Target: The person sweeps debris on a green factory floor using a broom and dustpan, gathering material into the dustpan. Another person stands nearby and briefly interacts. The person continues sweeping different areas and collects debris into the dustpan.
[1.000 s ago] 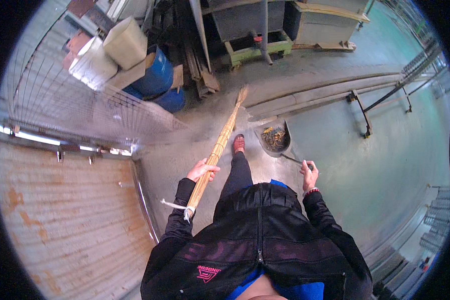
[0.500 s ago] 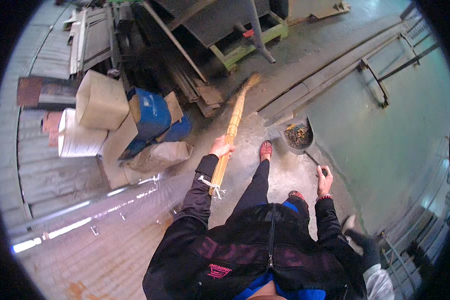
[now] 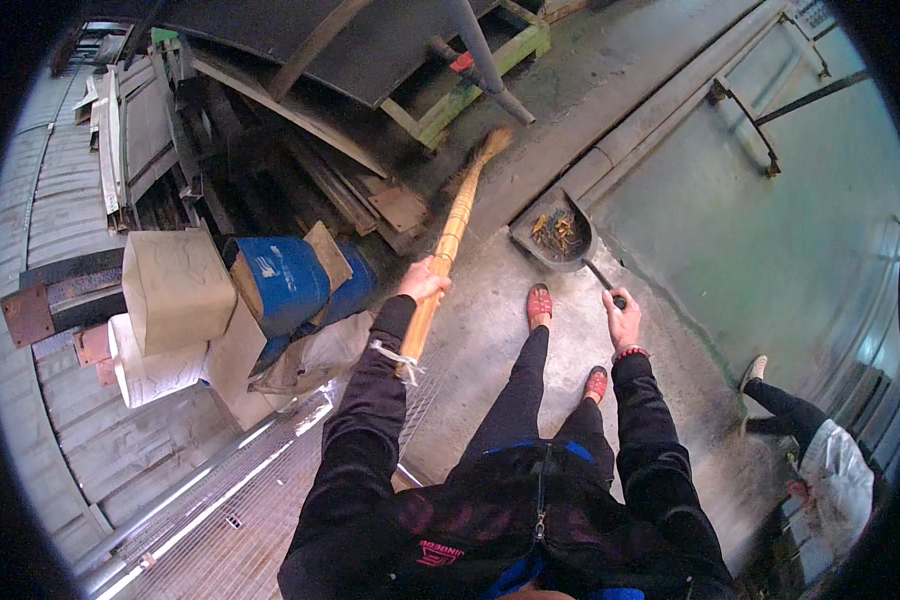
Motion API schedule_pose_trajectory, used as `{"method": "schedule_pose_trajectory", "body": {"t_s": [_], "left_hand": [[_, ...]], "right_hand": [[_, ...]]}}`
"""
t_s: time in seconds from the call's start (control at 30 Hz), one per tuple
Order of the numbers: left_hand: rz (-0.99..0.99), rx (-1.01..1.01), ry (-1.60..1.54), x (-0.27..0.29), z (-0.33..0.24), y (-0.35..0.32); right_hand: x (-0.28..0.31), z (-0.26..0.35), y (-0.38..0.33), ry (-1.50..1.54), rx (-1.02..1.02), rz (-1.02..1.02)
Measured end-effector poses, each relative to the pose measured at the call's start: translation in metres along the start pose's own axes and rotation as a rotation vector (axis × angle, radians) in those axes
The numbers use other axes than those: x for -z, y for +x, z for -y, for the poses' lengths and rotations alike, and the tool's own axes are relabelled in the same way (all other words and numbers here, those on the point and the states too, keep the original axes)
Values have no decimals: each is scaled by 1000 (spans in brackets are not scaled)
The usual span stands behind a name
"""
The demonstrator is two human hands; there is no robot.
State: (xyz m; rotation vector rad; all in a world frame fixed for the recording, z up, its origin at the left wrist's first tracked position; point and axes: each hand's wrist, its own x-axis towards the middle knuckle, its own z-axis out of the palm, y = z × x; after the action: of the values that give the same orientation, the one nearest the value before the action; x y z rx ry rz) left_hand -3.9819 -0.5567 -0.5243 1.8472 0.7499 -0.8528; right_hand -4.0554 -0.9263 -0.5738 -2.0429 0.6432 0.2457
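Note:
My left hand (image 3: 425, 281) is wrapped round the pale handle of a long straw broom (image 3: 454, 228), whose near end is tied with white strips. The broom slants away from me, its frayed bristles (image 3: 494, 145) down by the floor near a green-framed stand. In my right hand (image 3: 623, 318) is the dark handle of a dustpan (image 3: 570, 264). The pan is held out ahead of my feet, beside a raised floor channel. Inside it lies a heap of debris (image 3: 557, 234), dark with yellowish bits. Both hands are closed.
Blue bins (image 3: 288, 278) and a tan container (image 3: 175, 290) stand at left. Wooden boards (image 3: 340, 185) lie behind them. A green-framed stand (image 3: 440, 125) with a metal leg is ahead. A metal frame (image 3: 745, 125) sits on the green floor. Another person (image 3: 820, 440) is at lower right.
The dustpan has moved forward and left, up to the floor channel. My view has shifted, and more of the other person shows at right. Both hands keep their holds.

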Motion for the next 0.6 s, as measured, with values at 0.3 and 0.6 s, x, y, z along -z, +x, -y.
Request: {"method": "schedule_pose_trajectory", "body": {"t_s": [0.3, 0.6], "left_hand": [[543, -7, 112, 32, 8, -77], [340, 16, -33, 86, -49, -158]], "right_hand": [[-37, 32, 22, -105, -24, -7], [-10, 20, 60, -39, 76, -94]]}}
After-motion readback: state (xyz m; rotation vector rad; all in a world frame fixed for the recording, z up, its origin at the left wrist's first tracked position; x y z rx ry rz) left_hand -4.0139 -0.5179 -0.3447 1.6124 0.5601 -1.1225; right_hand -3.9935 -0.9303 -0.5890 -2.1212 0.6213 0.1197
